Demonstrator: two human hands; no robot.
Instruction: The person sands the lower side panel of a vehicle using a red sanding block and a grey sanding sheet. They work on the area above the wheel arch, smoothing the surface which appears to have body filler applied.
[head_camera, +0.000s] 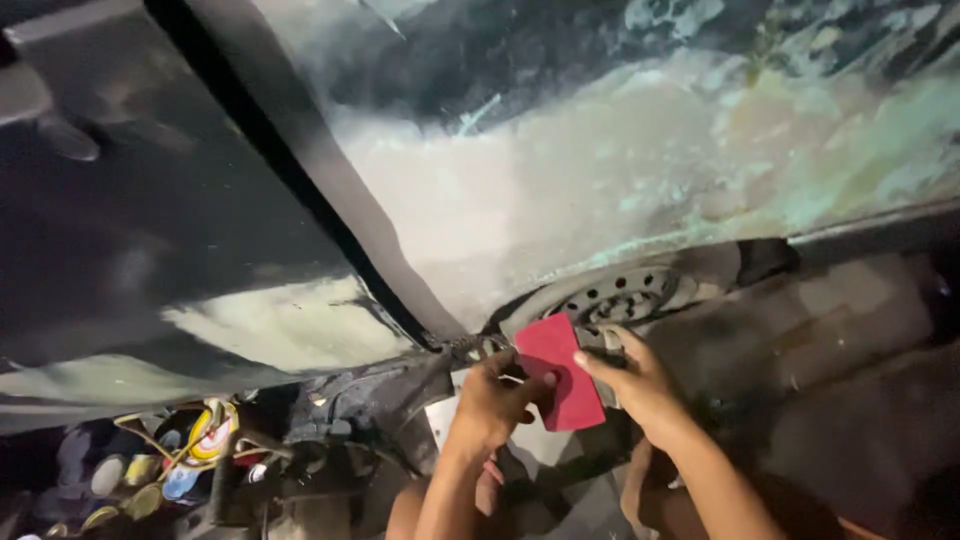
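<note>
A flat red card-like spreader (560, 370) is held low in the middle of the head view. My left hand (495, 400) grips its lower left edge with the thumb on its face. My right hand (635, 385) pinches its right edge, fingers closed around something dark at the top that I cannot make out. Both hands are just below a dark car body panel (620, 170) covered with pale filler patches. A wheel with a perforated steel rim (625, 295) shows right behind the spreader.
A black door panel (150, 220) with a pale filler patch fills the left. A dark gap (300, 180) runs diagonally between the panels. Several small tins and coloured wires (170, 460) lie on the ground at lower left. My knees are at the bottom.
</note>
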